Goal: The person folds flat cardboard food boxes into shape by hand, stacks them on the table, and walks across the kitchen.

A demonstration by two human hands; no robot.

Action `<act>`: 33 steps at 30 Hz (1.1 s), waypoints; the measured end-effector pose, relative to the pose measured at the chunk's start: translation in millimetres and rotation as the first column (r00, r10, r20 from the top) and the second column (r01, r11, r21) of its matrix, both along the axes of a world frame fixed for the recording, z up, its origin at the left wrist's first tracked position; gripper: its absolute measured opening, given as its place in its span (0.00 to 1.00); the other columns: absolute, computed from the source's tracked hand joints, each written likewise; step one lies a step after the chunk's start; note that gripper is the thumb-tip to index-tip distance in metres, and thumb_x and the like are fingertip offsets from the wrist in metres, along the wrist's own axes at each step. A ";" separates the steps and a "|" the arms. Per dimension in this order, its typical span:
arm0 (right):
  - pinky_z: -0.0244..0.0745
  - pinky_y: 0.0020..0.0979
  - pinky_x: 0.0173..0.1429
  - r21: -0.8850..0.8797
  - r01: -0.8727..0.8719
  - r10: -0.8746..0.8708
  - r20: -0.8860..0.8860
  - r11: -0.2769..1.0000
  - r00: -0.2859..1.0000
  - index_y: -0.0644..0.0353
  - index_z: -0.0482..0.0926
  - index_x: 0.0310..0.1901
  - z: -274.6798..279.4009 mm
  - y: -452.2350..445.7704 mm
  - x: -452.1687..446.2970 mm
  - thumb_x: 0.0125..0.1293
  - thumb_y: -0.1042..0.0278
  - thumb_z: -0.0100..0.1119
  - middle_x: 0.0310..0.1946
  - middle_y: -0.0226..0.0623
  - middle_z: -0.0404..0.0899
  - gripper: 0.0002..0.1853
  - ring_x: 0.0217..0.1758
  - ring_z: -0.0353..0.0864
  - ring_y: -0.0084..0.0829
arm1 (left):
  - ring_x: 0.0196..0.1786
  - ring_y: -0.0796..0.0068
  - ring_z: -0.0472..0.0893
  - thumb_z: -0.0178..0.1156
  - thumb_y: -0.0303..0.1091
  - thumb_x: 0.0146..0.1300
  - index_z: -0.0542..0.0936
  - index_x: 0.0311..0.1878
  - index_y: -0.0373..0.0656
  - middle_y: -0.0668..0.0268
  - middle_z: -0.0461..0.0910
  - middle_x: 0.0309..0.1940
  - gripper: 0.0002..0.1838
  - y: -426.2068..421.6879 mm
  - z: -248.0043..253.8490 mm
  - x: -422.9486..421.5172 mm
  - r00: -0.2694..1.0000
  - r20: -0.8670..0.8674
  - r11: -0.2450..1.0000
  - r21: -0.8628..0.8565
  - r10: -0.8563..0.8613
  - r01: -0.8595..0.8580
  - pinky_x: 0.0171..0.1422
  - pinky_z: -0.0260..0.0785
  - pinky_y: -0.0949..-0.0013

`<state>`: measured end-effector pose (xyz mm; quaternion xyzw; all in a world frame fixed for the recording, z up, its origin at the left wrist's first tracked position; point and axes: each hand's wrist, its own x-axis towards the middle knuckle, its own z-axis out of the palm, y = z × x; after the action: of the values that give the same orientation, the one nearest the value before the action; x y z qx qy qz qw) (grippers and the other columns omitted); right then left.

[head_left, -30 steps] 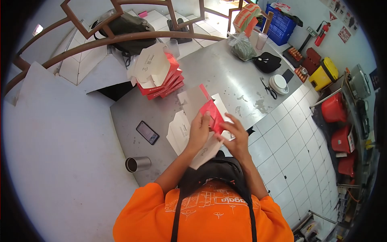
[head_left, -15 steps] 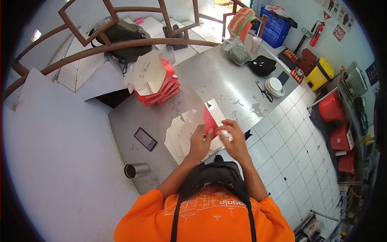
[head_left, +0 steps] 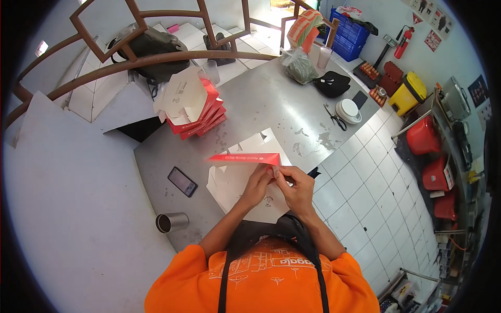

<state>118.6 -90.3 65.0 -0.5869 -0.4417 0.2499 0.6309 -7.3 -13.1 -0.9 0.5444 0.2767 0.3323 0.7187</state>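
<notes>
A red-and-white cardboard box [head_left: 248,157], partly folded, stands in front of me with its printed red side panel raised. My left hand [head_left: 255,184] is closed on the near right corner of that panel, with thumb and fingers pinching the cardboard. Pressed against the same corner, my right hand [head_left: 296,191] is closed on a small folded flap. The fingertips of both hands nearly meet and hide part of the corner. White flat cardboard [head_left: 265,202] lies under and around my hands. To the far left is a stack of folded boxes [head_left: 182,99] with red sides.
A phone [head_left: 182,181] and a metal tumbler [head_left: 172,222] are on the steel table [head_left: 255,94] at left. Towards the right end are scissors [head_left: 335,117], white round containers [head_left: 348,111], a black cap [head_left: 332,84] and a bag of greens [head_left: 299,65]. A brown railing [head_left: 172,58] runs behind.
The red panel has swung upright, showing its printed side. My hands have come together at its corner, the right moving in to the left. The whole view has shifted slightly.
</notes>
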 end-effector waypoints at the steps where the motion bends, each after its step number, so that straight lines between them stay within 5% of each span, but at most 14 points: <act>1: 0.85 0.34 0.50 0.023 0.001 -0.004 0.141 1.000 0.990 0.69 0.84 0.39 -5.9 -0.5 -0.1 0.61 0.81 0.70 0.45 0.49 0.86 0.06 0.46 0.89 0.46 | 0.63 0.69 0.77 0.43 0.33 0.82 0.73 0.67 0.37 0.61 0.75 0.61 0.18 -1.3 1.0 -1.8 1.000 -0.018 1.000 -0.006 -0.003 0.003 0.67 0.75 0.61; 6: 0.80 0.40 0.60 0.158 0.050 -0.138 0.614 0.986 0.777 0.68 0.82 0.48 -26.8 7.8 3.7 0.61 0.80 0.70 0.61 0.55 0.77 0.14 0.61 0.82 0.51 | 0.68 0.68 0.74 0.44 0.37 0.83 0.69 0.70 0.36 0.59 0.73 0.65 0.21 0.3 -10.9 -2.6 0.981 0.187 0.974 -0.207 -0.053 0.092 0.68 0.74 0.58; 8: 0.76 0.45 0.64 0.083 0.052 -0.088 0.530 0.995 0.844 0.63 0.75 0.58 -32.7 10.4 -1.4 0.60 0.78 0.71 0.64 0.56 0.73 0.25 0.64 0.79 0.54 | 0.69 0.68 0.74 0.45 0.40 0.82 0.69 0.71 0.36 0.58 0.73 0.67 0.23 2.4 -19.1 -2.1 0.948 0.313 0.964 -0.229 -0.055 0.131 0.67 0.74 0.57; 14: 0.73 0.46 0.69 -0.220 -0.154 0.217 0.300 0.963 0.929 0.58 0.56 0.77 -43.8 0.4 3.7 0.57 0.74 0.72 0.69 0.58 0.67 0.47 0.70 0.72 0.55 | 0.61 0.68 0.78 0.49 0.29 0.78 0.72 0.68 0.39 0.57 0.78 0.58 0.18 -4.5 31.0 11.2 0.966 -0.257 0.985 0.171 0.042 0.003 0.64 0.71 0.64; 17: 0.72 0.44 0.69 -0.201 -0.272 0.320 0.266 0.941 0.909 0.58 0.53 0.78 -32.6 -2.5 19.8 0.57 0.75 0.71 0.70 0.56 0.67 0.49 0.71 0.73 0.50 | 0.60 0.66 0.77 0.57 0.25 0.71 0.80 0.61 0.43 0.59 0.80 0.54 0.16 -0.7 17.5 10.7 0.957 -0.226 0.895 0.441 0.185 -0.069 0.62 0.69 0.64; 18: 0.73 0.42 0.69 -0.174 -0.318 0.356 0.277 0.932 0.893 0.58 0.52 0.79 -31.1 -3.4 28.8 0.58 0.76 0.71 0.69 0.55 0.68 0.50 0.71 0.73 0.48 | 0.59 0.63 0.78 0.59 0.25 0.69 0.81 0.60 0.44 0.59 0.79 0.54 0.17 3.1 8.8 6.6 0.922 -0.350 0.794 0.601 0.163 0.088 0.63 0.69 0.62; 20: 0.73 0.39 0.69 -0.045 -0.296 0.290 -0.104 0.954 0.951 0.59 0.52 0.79 -30.4 -1.4 41.0 0.61 0.75 0.67 0.70 0.52 0.68 0.47 0.71 0.73 0.44 | 0.59 0.58 0.78 0.62 0.23 0.64 0.83 0.58 0.45 0.59 0.79 0.55 0.18 12.1 -5.9 -5.3 0.794 -0.574 0.486 0.761 0.199 0.429 0.63 0.69 0.57; 23: 0.72 0.36 0.69 -0.144 0.107 -0.154 -0.364 0.984 0.919 0.58 0.51 0.80 -61.4 13.8 69.2 0.69 0.74 0.59 0.72 0.51 0.66 0.41 0.71 0.72 0.38 | 0.59 0.60 0.77 0.64 0.24 0.62 0.85 0.55 0.49 0.61 0.79 0.56 0.18 8.3 2.6 -9.3 0.634 -0.765 0.263 0.638 0.110 0.724 0.62 0.67 0.54; 24: 0.72 0.36 0.69 -0.092 0.229 -0.246 -0.371 0.969 0.895 0.58 0.57 0.79 -70.5 17.2 74.5 0.71 0.76 0.53 0.74 0.50 0.66 0.35 0.69 0.73 0.37 | 0.65 0.58 0.74 0.65 0.28 0.65 0.81 0.63 0.51 0.60 0.77 0.61 0.22 5.9 -5.5 -13.0 0.615 -0.786 0.297 0.602 0.060 0.741 0.69 0.63 0.45; 27: 0.70 0.37 0.71 -0.213 -0.060 0.056 -0.024 0.975 0.998 0.59 0.66 0.74 -72.8 2.7 74.4 0.72 0.77 0.49 0.72 0.49 0.69 0.28 0.71 0.72 0.38 | 0.70 0.56 0.72 0.64 0.35 0.70 0.73 0.71 0.47 0.59 0.75 0.66 0.27 13.2 -15.4 -3.0 0.884 -0.466 0.701 0.625 -0.017 0.343 0.71 0.64 0.41; 29: 0.69 0.37 0.73 -0.166 -0.172 0.224 0.379 0.971 0.898 0.62 0.70 0.71 -49.9 -8.0 48.4 0.76 0.73 0.44 0.71 0.49 0.71 0.23 0.72 0.72 0.36 | 0.67 0.61 0.77 0.61 0.40 0.75 0.69 0.71 0.41 0.59 0.77 0.65 0.27 28.6 17.4 -3.1 0.985 -0.142 0.989 0.091 -0.102 0.116 0.68 0.72 0.52; 31: 0.67 0.38 0.75 -0.140 -0.216 0.248 0.728 0.966 0.639 0.64 0.70 0.71 -29.6 -18.2 20.1 0.81 0.67 0.42 0.71 0.50 0.71 0.22 0.72 0.72 0.37 | 0.62 0.65 0.81 0.61 0.39 0.76 0.71 0.68 0.40 0.60 0.79 0.62 0.23 46.3 29.1 -10.5 0.968 0.248 0.801 -0.587 0.038 0.119 0.64 0.76 0.58; 32: 0.66 0.39 0.76 -0.153 -0.220 0.243 0.844 0.963 0.477 0.65 0.69 0.72 -27.7 -17.6 12.5 0.83 0.63 0.42 0.71 0.51 0.70 0.22 0.73 0.72 0.39 | 0.57 0.69 0.84 0.62 0.38 0.75 0.73 0.65 0.44 0.63 0.82 0.57 0.20 40.8 33.7 -3.3 0.986 0.136 0.872 -0.488 0.097 -0.019 0.63 0.77 0.61; 33: 0.65 0.40 0.77 -0.037 -0.152 0.143 0.610 0.988 0.780 0.66 0.67 0.73 -31.0 -13.2 9.0 0.84 0.60 0.41 0.72 0.52 0.69 0.24 0.74 0.71 0.41 | 0.57 0.70 0.84 0.63 0.37 0.75 0.74 0.65 0.45 0.64 0.82 0.56 0.19 35.8 34.8 1.4 0.975 0.182 0.856 -0.517 0.124 -0.012 0.63 0.77 0.61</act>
<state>127.6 -103.4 34.0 -0.5951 -0.6678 0.0925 0.4373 -5.8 22.8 33.8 0.2853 0.2972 0.3274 0.8503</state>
